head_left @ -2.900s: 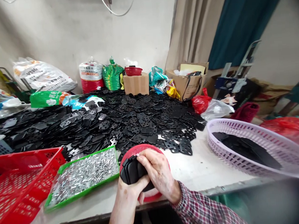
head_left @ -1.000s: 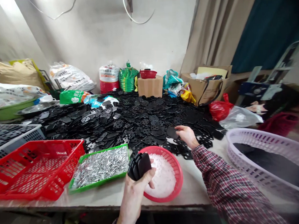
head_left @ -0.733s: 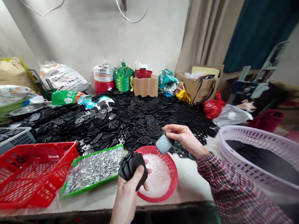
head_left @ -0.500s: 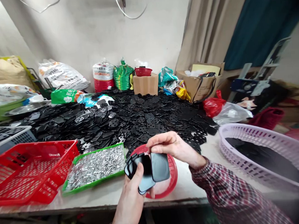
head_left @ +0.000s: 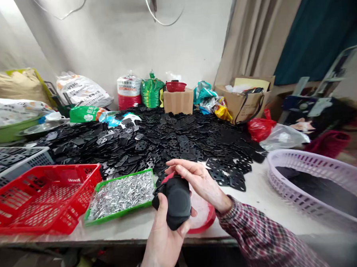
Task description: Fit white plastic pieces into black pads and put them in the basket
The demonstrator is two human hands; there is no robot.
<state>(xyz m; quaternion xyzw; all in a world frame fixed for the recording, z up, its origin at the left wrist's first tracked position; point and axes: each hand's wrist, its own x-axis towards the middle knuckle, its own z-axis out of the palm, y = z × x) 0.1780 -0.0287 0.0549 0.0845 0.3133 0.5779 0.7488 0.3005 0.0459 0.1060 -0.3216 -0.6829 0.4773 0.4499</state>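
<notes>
My left hand (head_left: 163, 238) cradles a stack of black plastic plates (head_left: 177, 203) from below, fingers wrapped around its side. My right hand (head_left: 197, 180) comes over the top of the stack, with its fingertips on the upper edge. Behind both hands, a round red plastic basket (head_left: 207, 221) holding white material is mostly hidden. Just beyond lies a large heap of black perforated plates (head_left: 167, 140), spread across the table. To the left of my hands sits a green-rimmed tray of small silver metal pieces (head_left: 120, 196).
A red plastic crate (head_left: 44, 196) and a grey crate of plates (head_left: 18, 160) stand at the left. A lilac oval basket (head_left: 314, 178) with black sheets sits at the right. Bags and cardboard boxes line the back of the table (head_left: 180, 165).
My right hand has laid the separate plate against the stack, and the plates now form one block. The stack has moved lower and further over the red basket, covering more of it.
</notes>
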